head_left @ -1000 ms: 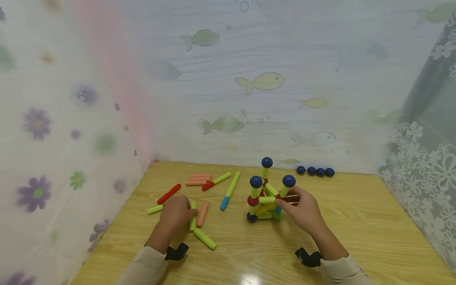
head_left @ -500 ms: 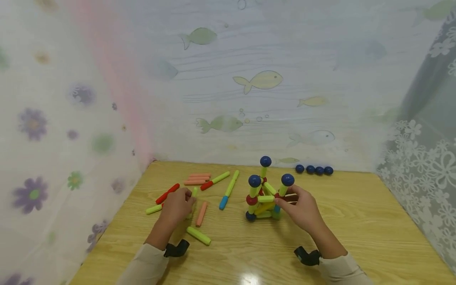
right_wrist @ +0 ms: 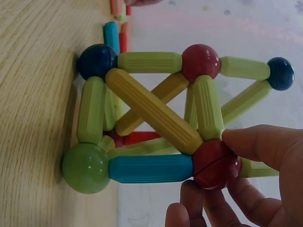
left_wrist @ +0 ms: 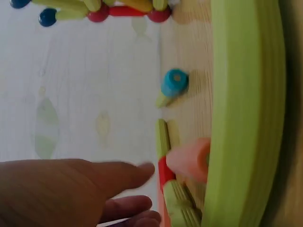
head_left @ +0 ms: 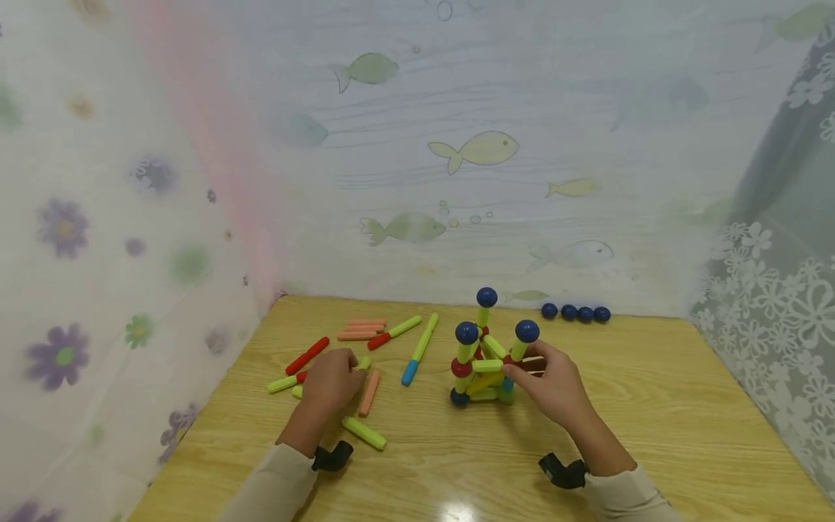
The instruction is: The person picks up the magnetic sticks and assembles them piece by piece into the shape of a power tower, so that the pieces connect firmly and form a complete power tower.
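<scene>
My right hand [head_left: 554, 380] pinches a dark red ball [right_wrist: 217, 164] of a magnetic stick-and-ball frame [head_left: 485, 365]. Thumb and fingertips lie on either side of this ball. Yellow-green, yellow, blue and red sticks join the frame's balls, and three uprights carry dark blue balls on top. Over the loose sticks at left, my left hand [head_left: 331, 384] reaches down, thumb and fingers apart in the left wrist view. Beside its fingertips lies a ridged yellow-green stick [left_wrist: 182, 203]; in the head view the hand partly covers it. A salmon stick [head_left: 370, 393] lies to the hand's right.
Several dark blue balls [head_left: 577, 312] line the table's back edge. Around the left hand lie a red stick [head_left: 307, 355], a yellow-green stick [head_left: 364, 433], a blue-and-green pair [head_left: 420, 349], a red-and-green pair [head_left: 394, 332] and stacked salmon sticks [head_left: 362, 329]. Printed curtains stand behind.
The left hand lifted a yellow-green stick away from the one nearer the front edge, then lowered and turned it to lie crosswise. The right hand has kept its grip on the frame.
</scene>
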Motion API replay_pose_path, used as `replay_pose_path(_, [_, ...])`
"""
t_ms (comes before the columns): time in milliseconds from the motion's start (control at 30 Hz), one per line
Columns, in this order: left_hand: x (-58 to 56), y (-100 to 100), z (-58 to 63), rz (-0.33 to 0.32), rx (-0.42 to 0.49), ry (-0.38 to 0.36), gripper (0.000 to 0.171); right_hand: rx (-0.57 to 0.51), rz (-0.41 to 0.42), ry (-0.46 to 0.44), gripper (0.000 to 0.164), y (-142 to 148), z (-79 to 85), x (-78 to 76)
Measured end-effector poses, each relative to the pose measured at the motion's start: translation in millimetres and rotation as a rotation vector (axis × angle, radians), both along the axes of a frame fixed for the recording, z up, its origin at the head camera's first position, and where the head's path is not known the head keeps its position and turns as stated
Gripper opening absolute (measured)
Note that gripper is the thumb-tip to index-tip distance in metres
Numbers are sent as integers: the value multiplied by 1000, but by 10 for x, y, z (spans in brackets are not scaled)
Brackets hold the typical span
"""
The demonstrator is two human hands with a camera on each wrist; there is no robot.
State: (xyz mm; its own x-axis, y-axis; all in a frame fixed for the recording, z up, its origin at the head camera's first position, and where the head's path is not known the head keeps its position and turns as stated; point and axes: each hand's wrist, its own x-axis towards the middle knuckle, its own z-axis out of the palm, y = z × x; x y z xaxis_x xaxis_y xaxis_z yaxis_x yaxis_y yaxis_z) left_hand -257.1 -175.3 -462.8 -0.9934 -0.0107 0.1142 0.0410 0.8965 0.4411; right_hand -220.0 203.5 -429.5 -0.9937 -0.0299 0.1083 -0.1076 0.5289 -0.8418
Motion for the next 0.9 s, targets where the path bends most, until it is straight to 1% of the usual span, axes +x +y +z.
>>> replay_pose_path(67, [58,71,15,-12,-14,-24,28,2,-2,3,44,4,4,-2])
replay_pose_path(167, [147,183,20,-44,-100,-68,40,2,-5,12,43,8,6,-6])
replay_pose_path(233, [188,248,17,-62,-146,-76,39,0,-4,17,42,8,1,-11])
replay_pose_path(267, [209,280,24,-71,-150,-69,35,1,-3,18,41,8,-3,-12])
replay_pose_path(333, [253,356,53,-98,-118,-14,25,1,0,17,40,7,-9,-10])
replay_pose_path(400, [303,463,105,-150,-54,90,21,2,1,13,41,8,-12,-6])
replay_pose_path(433, [338,526,137,-189,-22,161,19,2,0,12,41,7,-11,-4])
replay_pose_path(467, [373,600,175,-234,13,239,18,3,-1,11,42,7,-8,-2])
replay_pose_path(567, [459,851,272,-382,83,505,17,5,-4,14,43,9,-1,-3])
replay_pose_path(633, [485,1021,319,-453,89,665,20,7,-7,19,42,10,1,-2])
replay_pose_path(667, [487,1102,336,-474,88,729,20,9,-9,22,42,9,0,-2])
replay_pose_path(733, [480,1236,354,-489,65,826,20,9,-9,25,40,6,-1,0])
replay_pose_path(767, [471,1289,357,-487,47,861,20,8,-9,26,40,3,-2,2])
replay_pose_path(900, [436,1424,347,-452,-15,941,23,4,-7,27,38,-8,-5,5])
